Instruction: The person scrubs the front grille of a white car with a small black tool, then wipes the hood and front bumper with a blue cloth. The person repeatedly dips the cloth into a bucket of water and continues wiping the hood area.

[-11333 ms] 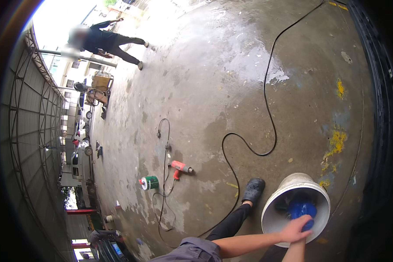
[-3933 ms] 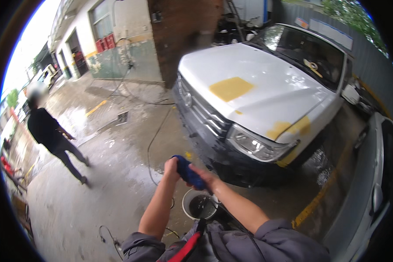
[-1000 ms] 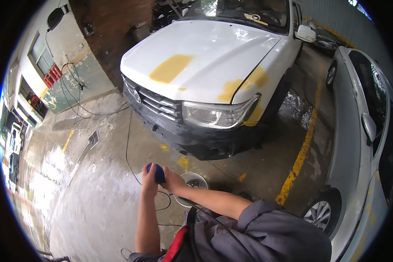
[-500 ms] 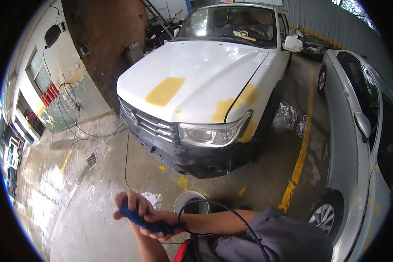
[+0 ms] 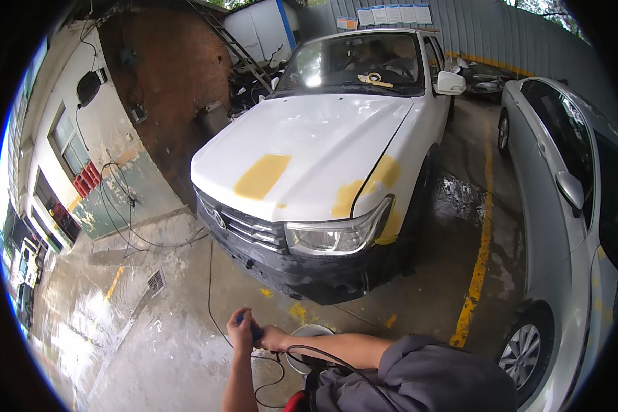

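Note:
In front of me, my left hand (image 5: 240, 331) and my right hand (image 5: 275, 338) are close together, fingers closed round a dark blue bunched thing (image 5: 257, 332) that looks like a cloth. Only small parts of it show between the fingers. Past my right forearm stands a white bucket (image 5: 313, 330), partly hidden by that arm. A thin black cable (image 5: 329, 357) crosses over my right forearm and loops below the hands. Ahead is a white pickup truck (image 5: 309, 144) with yellow patches (image 5: 263, 176) on its hood and round its headlight (image 5: 336, 237).
A silver car (image 5: 549, 178) stands at the right, beyond a yellow floor line (image 5: 481, 261). At the left, a wall (image 5: 120, 178) carries hanging cables. A drain grate (image 5: 156, 281) lies in the wet concrete floor (image 5: 144, 350).
My hands have come closer together, with my left hand more upright, and the blue thing is now mostly covered by the fingers. The truck sits lower in view.

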Demonstrator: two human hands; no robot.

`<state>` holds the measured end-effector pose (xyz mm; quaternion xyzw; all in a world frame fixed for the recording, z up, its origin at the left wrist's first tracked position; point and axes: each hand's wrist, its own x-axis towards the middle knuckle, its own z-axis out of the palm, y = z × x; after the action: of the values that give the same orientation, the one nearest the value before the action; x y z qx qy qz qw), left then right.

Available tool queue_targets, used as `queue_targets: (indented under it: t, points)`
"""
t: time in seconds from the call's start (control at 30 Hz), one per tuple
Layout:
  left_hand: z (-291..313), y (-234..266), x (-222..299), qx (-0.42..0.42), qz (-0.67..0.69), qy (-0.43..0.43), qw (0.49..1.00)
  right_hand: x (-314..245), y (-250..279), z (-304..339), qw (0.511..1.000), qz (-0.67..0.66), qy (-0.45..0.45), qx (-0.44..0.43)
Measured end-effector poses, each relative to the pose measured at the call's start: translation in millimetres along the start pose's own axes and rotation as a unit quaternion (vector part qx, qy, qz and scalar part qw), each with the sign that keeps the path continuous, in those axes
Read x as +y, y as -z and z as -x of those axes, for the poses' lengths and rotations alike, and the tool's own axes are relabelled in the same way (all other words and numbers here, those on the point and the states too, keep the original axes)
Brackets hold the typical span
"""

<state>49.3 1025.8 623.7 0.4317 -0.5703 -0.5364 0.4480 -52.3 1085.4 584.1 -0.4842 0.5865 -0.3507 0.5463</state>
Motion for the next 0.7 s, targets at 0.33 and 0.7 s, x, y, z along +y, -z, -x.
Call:
queue_targets:
  t: [0.33,0.7]
  points:
    - [-27.6,-19.8,-77.1,0.141,-0.326,-0.142,0.924,35.3,4.5,-22.9,0.977,0.186,-0.034,0.104]
    - [-40.6,-10.1,-86.0,0.187,0.091,0.18,0.961,33.7,17.9,4.1,0.887,0.374,0.196,0.185]
